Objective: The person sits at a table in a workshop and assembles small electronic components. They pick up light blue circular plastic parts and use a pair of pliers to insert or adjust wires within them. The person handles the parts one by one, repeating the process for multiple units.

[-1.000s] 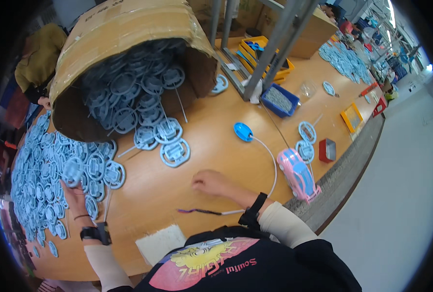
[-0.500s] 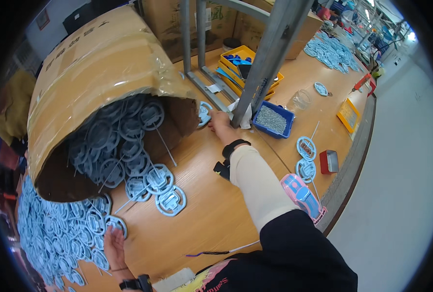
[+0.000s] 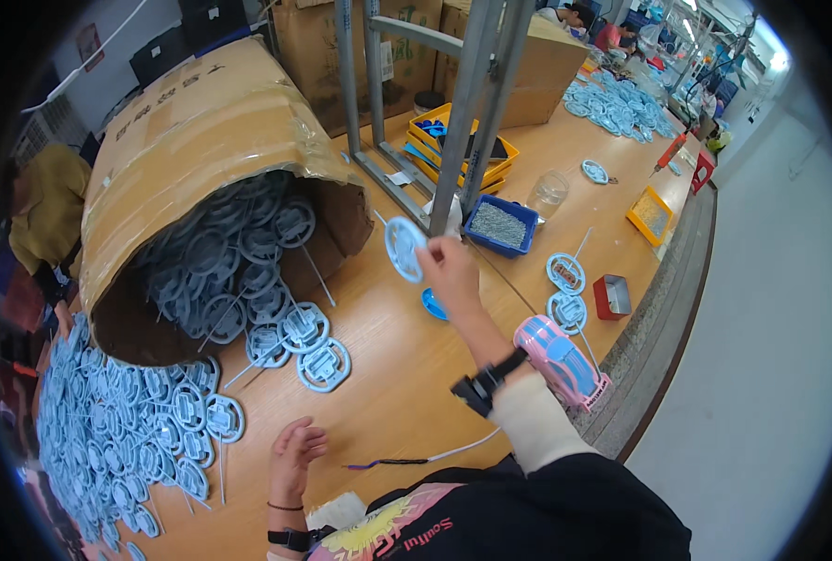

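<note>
Currently we are pinching the edge of a light-blue steering-wheel-shaped part [image 3: 403,251] between the thumb and fingers of our right grip [image 3: 453,276]; the part is tilting above the bench [image 3: 392,374], just to the left of that grip. A bright-blue oval piece [image 3: 433,305] is showing just below the grip, partly hidden by our wrist. Our left grip [image 3: 294,453] is hanging loosely open, its fingers half curled, lower and to the left of the right one.

Left of the left grip, a heap of matching wheel parts [image 3: 107,430] is spreading over the bench. Up and left of the right grip, a cardboard box [image 3: 219,122] is lying on its side, with more of these parts filling its mouth. A white cable with a dark sleeve [image 3: 453,449] is running to the right of the left grip.

Beyond the right grip, a blue tray of small grey metal pieces [image 3: 500,227] is standing near a metal frame [image 3: 472,112]. To the grip's lower right, a pink-and-blue toy car [image 3: 559,360] is sitting beside two more wheel parts, and a red open-topped box [image 3: 612,297] is standing farther right.
</note>
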Tool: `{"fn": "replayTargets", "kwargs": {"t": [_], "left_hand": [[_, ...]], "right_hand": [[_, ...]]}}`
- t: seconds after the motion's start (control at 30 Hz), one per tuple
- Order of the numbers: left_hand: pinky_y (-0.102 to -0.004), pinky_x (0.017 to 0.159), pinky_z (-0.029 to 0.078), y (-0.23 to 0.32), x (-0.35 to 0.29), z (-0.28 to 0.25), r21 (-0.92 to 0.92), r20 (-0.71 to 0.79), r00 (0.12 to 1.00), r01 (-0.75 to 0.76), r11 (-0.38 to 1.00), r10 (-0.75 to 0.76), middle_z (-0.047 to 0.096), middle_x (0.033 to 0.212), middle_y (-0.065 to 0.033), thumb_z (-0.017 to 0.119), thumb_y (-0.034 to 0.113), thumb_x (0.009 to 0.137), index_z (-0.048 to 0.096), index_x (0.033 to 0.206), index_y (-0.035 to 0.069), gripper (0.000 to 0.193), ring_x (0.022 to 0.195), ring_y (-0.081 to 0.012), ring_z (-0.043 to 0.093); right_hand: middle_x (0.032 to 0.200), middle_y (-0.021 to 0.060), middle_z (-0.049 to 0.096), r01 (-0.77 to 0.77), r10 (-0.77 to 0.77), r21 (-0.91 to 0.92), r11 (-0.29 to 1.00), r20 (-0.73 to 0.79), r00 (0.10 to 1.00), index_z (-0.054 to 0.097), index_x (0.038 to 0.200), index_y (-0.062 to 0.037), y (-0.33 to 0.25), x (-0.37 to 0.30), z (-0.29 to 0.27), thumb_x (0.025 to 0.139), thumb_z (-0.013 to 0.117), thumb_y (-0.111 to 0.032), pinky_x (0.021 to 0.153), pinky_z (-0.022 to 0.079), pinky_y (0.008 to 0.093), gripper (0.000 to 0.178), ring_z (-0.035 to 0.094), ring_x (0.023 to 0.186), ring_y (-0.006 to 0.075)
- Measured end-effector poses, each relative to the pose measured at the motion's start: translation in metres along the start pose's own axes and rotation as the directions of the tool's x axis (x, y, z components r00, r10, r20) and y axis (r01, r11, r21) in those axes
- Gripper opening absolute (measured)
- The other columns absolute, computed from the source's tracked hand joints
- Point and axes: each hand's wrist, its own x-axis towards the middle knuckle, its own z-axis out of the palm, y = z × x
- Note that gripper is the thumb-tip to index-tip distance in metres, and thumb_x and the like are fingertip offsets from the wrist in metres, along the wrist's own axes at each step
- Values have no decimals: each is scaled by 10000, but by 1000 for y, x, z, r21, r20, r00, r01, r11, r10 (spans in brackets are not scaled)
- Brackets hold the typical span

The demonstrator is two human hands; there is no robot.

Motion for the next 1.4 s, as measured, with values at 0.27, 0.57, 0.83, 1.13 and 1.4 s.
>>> {"fn": "replayTargets", "kwargs": {"t": [0.27, 0.57, 0.83, 1.13, 1.4], "left_hand": [[-347, 740, 523, -1, -15, 78, -322, 265, 964, 69, 944, 19, 579, 1055, -123, 413, 320, 929, 475, 1138, 20, 371, 905, -228, 599], [-314, 672, 540, -36, -58, -10, -38, -161, 951, -271, 962, 262, 605, 937, -74, 534, 162, 883, 522, 1085, 23, 245, 788, -166, 610], [-314, 718, 530, -37, -75, -38, -165, -199, 953, -264, 950, 230, 599, 968, -77, 469, 160, 913, 489, 1155, 5, 288, 806, -168, 604], [-287, 703, 525, -36, -76, -34, -7, -251, 916, -323, 946, 312, 593, 916, -62, 489, 128, 889, 521, 1103, -6, 254, 760, -149, 604], [-270, 697, 527, -21, -90, 11, -83, -123, 941, -327, 941, 316, 598, 903, -41, 500, 154, 901, 512, 1142, -6, 289, 773, -114, 592]], "right_hand": [[812, 95, 508, 705, -709, 224, 672, 469, 527, 527, 804, -58, -62, -178, -27, 683, 640, -140, 689, 421, 365, 185, 493, 755, 269], [905, 127, 527, 506, -399, 118, 855, 772, 494, 512, 897, -54, 7, -236, -26, 724, 637, -230, 750, 431, 385, 277, 519, 905, 307], [868, 167, 545, 467, -241, 14, 884, 870, 430, 500, 966, -32, 29, -246, -15, 764, 582, -148, 725, 436, 420, 247, 544, 833, 350], [946, 174, 552, 297, -277, 109, 949, 738, 616, 515, 971, -42, -60, -202, -62, 802, 448, -46, 721, 445, 407, 181, 547, 864, 347], [813, 100, 602, 480, -430, 153, 864, 719, 545, 573, 909, -68, -91, -198, -66, 833, 547, -209, 630, 456, 374, 163, 578, 729, 298]]}}
